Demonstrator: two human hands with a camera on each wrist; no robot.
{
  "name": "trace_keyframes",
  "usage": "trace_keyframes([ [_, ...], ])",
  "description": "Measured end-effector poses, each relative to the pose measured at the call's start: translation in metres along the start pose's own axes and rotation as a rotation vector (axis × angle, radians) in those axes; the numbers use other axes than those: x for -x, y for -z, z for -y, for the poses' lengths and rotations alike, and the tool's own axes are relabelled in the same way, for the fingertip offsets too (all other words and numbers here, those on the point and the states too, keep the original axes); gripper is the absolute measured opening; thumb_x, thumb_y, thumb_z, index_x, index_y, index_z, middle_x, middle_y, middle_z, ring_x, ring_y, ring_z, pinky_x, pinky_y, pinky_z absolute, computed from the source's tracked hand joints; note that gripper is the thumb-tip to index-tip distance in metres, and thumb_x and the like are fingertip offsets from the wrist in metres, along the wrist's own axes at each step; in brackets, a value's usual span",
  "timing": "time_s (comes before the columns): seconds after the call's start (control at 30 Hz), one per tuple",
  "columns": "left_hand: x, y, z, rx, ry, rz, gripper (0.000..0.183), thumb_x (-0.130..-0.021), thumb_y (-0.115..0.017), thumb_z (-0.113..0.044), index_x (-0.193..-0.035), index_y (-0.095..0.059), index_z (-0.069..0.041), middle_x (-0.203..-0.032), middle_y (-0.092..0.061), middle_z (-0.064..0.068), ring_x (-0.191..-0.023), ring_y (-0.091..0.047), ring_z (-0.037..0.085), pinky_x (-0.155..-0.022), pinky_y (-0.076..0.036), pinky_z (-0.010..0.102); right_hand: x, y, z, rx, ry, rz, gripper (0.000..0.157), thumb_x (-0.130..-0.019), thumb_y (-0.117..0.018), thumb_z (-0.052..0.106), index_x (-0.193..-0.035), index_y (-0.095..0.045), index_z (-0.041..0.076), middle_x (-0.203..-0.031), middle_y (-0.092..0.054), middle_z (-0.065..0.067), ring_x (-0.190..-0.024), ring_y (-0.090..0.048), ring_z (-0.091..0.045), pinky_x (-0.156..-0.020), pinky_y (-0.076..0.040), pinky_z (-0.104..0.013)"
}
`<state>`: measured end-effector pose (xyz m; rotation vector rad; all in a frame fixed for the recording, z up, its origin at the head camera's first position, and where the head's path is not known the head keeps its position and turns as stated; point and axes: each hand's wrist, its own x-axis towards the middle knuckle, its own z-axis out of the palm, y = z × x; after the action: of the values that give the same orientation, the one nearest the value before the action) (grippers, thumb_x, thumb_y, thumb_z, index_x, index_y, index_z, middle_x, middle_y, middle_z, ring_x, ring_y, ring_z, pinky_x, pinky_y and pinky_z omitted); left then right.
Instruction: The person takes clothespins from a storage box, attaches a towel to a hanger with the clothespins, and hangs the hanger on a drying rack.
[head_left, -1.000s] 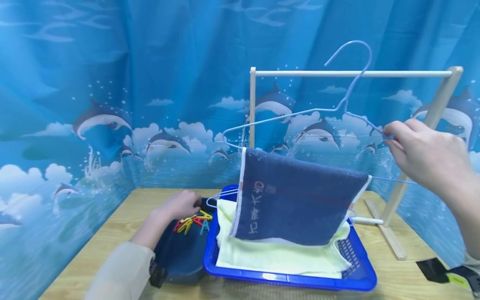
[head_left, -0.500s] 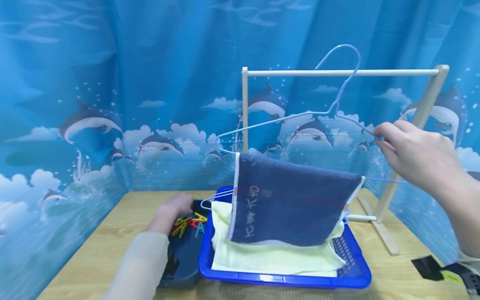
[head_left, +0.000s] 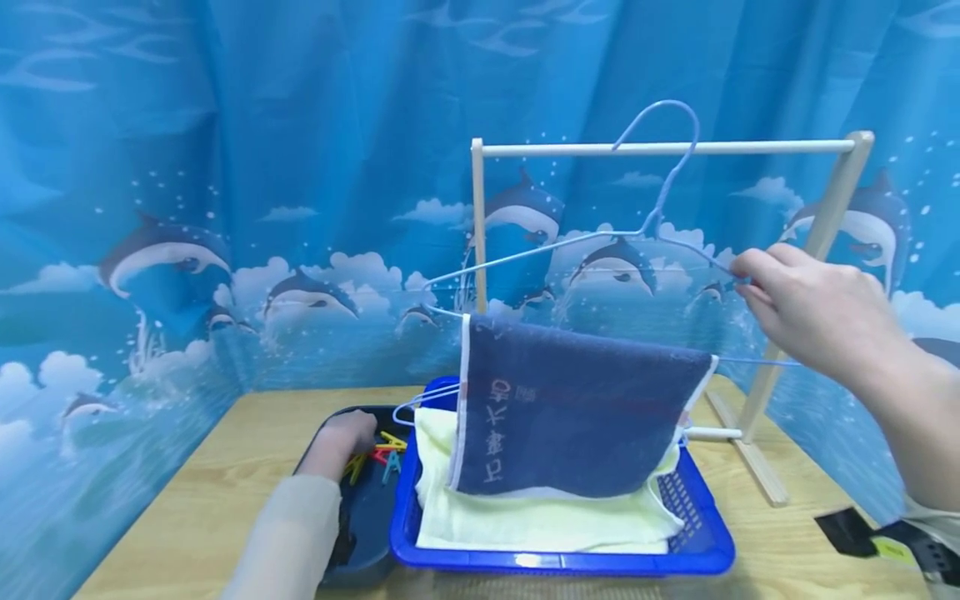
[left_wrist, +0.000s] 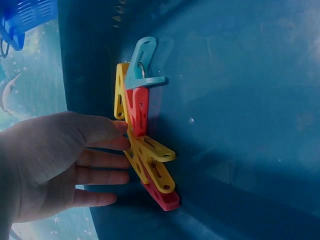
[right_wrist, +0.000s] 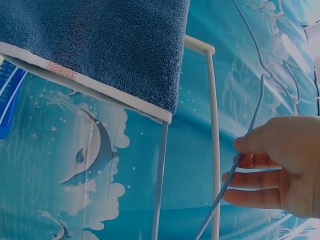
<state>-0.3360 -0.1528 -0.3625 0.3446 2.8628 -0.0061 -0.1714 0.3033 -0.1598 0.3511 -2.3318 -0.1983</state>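
My right hand (head_left: pixel 821 304) pinches one sloping arm of a light blue wire hanger (head_left: pixel 558 243) between thumb and fingers. A dark blue towel (head_left: pixel 577 408) with white edging hangs folded over the hanger's lower bar. In the right wrist view the hanger wire (right_wrist: pixel 256 112) passes under the thumb. My left hand (head_left: pixel 347 437) is down in a dark tray (head_left: pixel 365 529), at a small pile of clothespins. The left wrist view shows its fingers extended, thumb and fingertips at a yellow clothespin (left_wrist: pixel 155 149). Red clothespins (left_wrist: pixel 138 107) and a turquoise clothespin (left_wrist: pixel 142 65) lie against it.
A blue basket (head_left: pixel 562 562) holding a pale yellow towel (head_left: pixel 540 525) and more hanger wire stands right of the tray. Behind it rises a wooden rack (head_left: pixel 832 196) with a white top rail (head_left: pixel 555 151). A dolphin-print curtain (head_left: pixel 330 192) surrounds the wooden table (head_left: pixel 195 508).
My left hand has lowered into the tray and come closer to the clothespins. The right hand keeps its pinch on the hanger, which sits slightly lower against the rack. The head view has shifted.
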Motion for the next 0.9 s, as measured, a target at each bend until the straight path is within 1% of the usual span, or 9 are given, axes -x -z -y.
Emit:
trace_keyframes([
  [0.2, -0.003, -0.008, 0.003, 0.004, 0.040, 0.043, 0.007, -0.086, -0.057, -0.005, -0.082, -0.063, -0.004, -0.073, -0.055, 0.006, -0.065, -0.052, 0.019, -0.062, -0.045, 0.033, 0.000, -0.003, 0.001, -0.002, 0.019, 0.006, 0.018, -0.081, -0.066, 0.002, -0.098, -0.058, 0.003, -0.083, -0.060, -0.015, -0.055, -0.051, -0.024, -0.041, -0.037, -0.034],
  [0.37, -0.005, -0.011, 0.006, -0.003, 0.041, 0.036, 0.010, -0.088, -0.057, -0.007, -0.081, -0.062, -0.004, -0.072, -0.055, 0.006, -0.064, -0.051, 0.019, -0.061, -0.043, 0.032, 0.000, -0.005, 0.002, -0.002, 0.019, 0.012, 0.017, -0.081, -0.066, 0.002, -0.097, -0.059, 0.006, -0.084, -0.061, -0.014, -0.054, -0.050, -0.023, -0.039, -0.035, -0.034],
  [0.53, -0.005, -0.009, 0.008, -0.006, 0.009, -0.027, 0.012, -0.087, -0.060, -0.009, -0.076, -0.062, -0.005, -0.068, -0.055, 0.005, -0.061, -0.051, 0.019, -0.059, -0.043, 0.033, -0.001, -0.004, 0.003, 0.004, 0.002, 0.027, 0.017, -0.082, -0.066, 0.004, -0.097, -0.059, 0.007, -0.083, -0.060, -0.012, -0.053, -0.048, -0.021, -0.039, -0.034, -0.034],
  [0.63, -0.006, -0.007, 0.010, -0.025, -0.035, -0.093, 0.011, -0.084, -0.064, -0.009, -0.074, -0.063, -0.005, -0.068, -0.057, 0.006, -0.062, -0.053, 0.020, -0.062, -0.046, 0.036, -0.001, -0.004, 0.003, 0.008, -0.007, 0.038, 0.016, -0.083, -0.065, 0.005, -0.097, -0.058, 0.008, -0.082, -0.059, -0.011, -0.053, -0.046, -0.021, -0.039, -0.033, -0.034],
  [0.77, -0.007, -0.005, 0.013, -0.038, -0.079, -0.173, 0.009, -0.080, -0.066, -0.007, -0.073, -0.063, -0.003, -0.071, -0.059, 0.007, -0.065, -0.054, 0.019, -0.065, -0.049, 0.038, -0.001, -0.005, 0.004, 0.009, -0.017, 0.052, 0.014, -0.084, -0.065, 0.006, -0.096, -0.059, 0.009, -0.082, -0.059, -0.011, -0.054, -0.047, -0.021, -0.040, -0.035, -0.035],
  [0.8, -0.007, -0.004, 0.014, -0.036, -0.083, -0.182, 0.008, -0.080, -0.066, -0.007, -0.073, -0.063, -0.003, -0.071, -0.059, 0.006, -0.065, -0.054, 0.019, -0.064, -0.049, 0.038, -0.001, -0.005, 0.004, 0.010, -0.017, 0.054, 0.014, -0.084, -0.065, 0.006, -0.096, -0.059, 0.008, -0.082, -0.059, -0.011, -0.054, -0.047, -0.022, -0.040, -0.035, -0.035],
  [0.9, -0.006, -0.002, 0.015, 0.017, -0.068, -0.175, 0.007, -0.080, -0.064, -0.006, -0.073, -0.062, -0.004, -0.068, -0.057, 0.005, -0.062, -0.053, 0.018, -0.059, -0.047, 0.035, -0.001, -0.005, 0.004, 0.013, -0.015, 0.057, 0.013, -0.084, -0.065, 0.007, -0.096, -0.059, 0.008, -0.083, -0.060, -0.012, -0.054, -0.047, -0.022, -0.040, -0.035, -0.035],
])
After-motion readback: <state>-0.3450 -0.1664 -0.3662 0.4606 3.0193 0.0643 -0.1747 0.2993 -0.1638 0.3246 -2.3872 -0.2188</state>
